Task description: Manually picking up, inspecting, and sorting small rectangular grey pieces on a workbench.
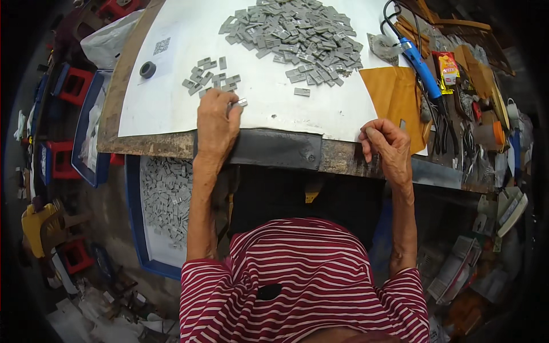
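Note:
My left hand (218, 123) is curled at the near side of a small group of flat grey rectangular pieces (207, 75). One grey piece (242, 102) shows at its thumb and fingertips, which seem to pinch it. A large heap of the same pieces (297, 34) lies farther back, with a single grey piece (302, 91) apart in front. Over the table's front edge, my right hand (389, 148) has its thumb and fingers pressed together; whatever is between them is too small or hidden to make out.
White sheeting (171, 108) covers the table, bearing a dark tape roll (147, 70). To the right are a brown envelope (394, 94), a blue corded tool (420, 67) and a red-yellow packet (448, 71). A blue tray (143, 251) of grey pieces stands below the table at left.

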Tool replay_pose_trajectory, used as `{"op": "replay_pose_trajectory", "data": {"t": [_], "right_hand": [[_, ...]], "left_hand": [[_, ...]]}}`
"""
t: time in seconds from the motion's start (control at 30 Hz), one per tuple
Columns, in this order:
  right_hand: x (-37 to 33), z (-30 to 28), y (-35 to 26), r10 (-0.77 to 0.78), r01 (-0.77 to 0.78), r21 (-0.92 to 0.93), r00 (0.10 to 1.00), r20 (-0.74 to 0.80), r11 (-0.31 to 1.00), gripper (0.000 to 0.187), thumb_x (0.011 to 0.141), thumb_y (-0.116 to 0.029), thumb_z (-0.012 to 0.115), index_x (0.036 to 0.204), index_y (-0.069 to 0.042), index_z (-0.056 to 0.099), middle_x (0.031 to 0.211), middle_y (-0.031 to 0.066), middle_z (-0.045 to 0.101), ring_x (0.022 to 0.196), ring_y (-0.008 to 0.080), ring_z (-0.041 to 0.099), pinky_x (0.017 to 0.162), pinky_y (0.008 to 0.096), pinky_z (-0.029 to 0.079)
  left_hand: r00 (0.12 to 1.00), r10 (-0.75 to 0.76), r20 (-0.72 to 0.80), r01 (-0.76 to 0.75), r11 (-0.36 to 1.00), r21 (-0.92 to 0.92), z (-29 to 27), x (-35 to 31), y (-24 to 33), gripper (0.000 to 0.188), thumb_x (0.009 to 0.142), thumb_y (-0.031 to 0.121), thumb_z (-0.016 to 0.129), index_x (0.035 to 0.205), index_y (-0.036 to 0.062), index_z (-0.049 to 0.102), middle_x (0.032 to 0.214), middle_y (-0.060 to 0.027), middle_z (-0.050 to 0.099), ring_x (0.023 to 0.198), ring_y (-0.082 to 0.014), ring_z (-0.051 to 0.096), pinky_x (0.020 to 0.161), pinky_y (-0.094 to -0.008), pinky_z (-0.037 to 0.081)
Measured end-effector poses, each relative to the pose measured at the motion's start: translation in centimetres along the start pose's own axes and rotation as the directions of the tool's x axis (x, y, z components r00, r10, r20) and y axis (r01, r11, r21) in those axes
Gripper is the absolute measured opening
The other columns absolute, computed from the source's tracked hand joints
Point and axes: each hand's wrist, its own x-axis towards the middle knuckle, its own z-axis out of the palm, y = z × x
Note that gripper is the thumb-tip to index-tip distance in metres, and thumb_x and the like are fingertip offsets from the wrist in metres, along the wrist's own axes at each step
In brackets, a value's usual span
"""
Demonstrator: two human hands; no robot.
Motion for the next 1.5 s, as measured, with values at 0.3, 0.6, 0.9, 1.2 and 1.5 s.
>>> {"op": "replay_pose_trajectory", "data": {"t": [0.3, 0.6, 0.9, 1.2, 1.5], "right_hand": [[-1.1, -0.6, 0.0, -0.016, 0.012, -0.093, 0.999, -0.046, 0.996, 0.013, 0.088, -0.007, 0.052, 0.087, 0.005, 0.056, 0.071, 0.0053, 0.057, 0.054, 0.0072, 0.052, 0.047, 0.0196, 0.044], [-2.6, -1.0, -0.6, 0.001, -0.012, -0.107, 0.994, -0.106, 0.994, 0.013, 0.088, -0.009, 0.052, 0.089, 0.003, 0.057, 0.071, 0.0038, 0.056, 0.055, 0.0063, 0.051, 0.048, 0.0186, 0.043], [-3.2, -3.9, -1.6, -0.121, 0.053, -0.211, 0.939, -0.321, 0.976, 0.012, 0.086, -0.008, 0.054, 0.083, 0.003, 0.058, 0.061, 0.0019, 0.054, 0.049, 0.005, 0.047, 0.044, 0.0191, 0.037], [-0.2, -10.0, 1.8, -0.535, 0.102, -0.828, 0.805, -0.258, 0.552, 0.01, 0.081, -0.005, 0.054, 0.085, 0.003, 0.059, 0.074, 0.0118, 0.057, 0.064, 0.0229, 0.056, 0.059, 0.0321, 0.044], [1.2, -9.8, 2.1, -0.534, 0.206, -0.93, 0.846, 0.012, 0.305, 0.007, 0.079, 0.0, 0.057, 0.086, 0.001, 0.055, 0.082, 0.0144, 0.053, 0.072, 0.0337, 0.055, 0.062, 0.0377, 0.044]], "left_hand": [[0.988, 0.153, 0.0, -0.152, 0.986, 0.068, 1.5, 1.0, 2.0, 0.015, 0.068, -0.003, 0.061, 0.083, -0.0018, 0.057, 0.083, -0.0141, 0.051, 0.081, -0.0294, 0.051, 0.072, -0.038, 0.041], [0.955, 0.253, 0.151, -0.248, 0.967, -0.053, 7.3, 3.7, 5.5, 0.014, 0.07, 0.0, 0.062, 0.084, -0.0013, 0.059, 0.087, -0.0156, 0.053, 0.086, -0.0322, 0.052, 0.075, -0.0375, 0.043], [0.953, 0.27, 0.135, -0.264, 0.963, -0.059, 8.0, 3.5, 4.6, 0.01, 0.069, 0.001, 0.061, 0.078, 0.0013, 0.056, 0.081, -0.013, 0.052, 0.079, -0.0317, 0.051, 0.068, -0.0404, 0.041], [0.957, 0.256, 0.138, -0.235, 0.96, -0.154, 8.6, 3.4, 5.5, 0.011, 0.069, -0.003, 0.059, 0.078, 0.0001, 0.052, 0.076, -0.0132, 0.053, 0.072, -0.0305, 0.052, 0.063, -0.0383, 0.041], [0.971, 0.185, 0.149, -0.149, 0.963, -0.223, 7.9, 3.1, 5.5, 0.012, 0.071, -0.005, 0.057, 0.079, -0.0007, 0.049, 0.073, -0.0144, 0.052, 0.07, -0.0304, 0.052, 0.063, -0.0379, 0.041]]}}
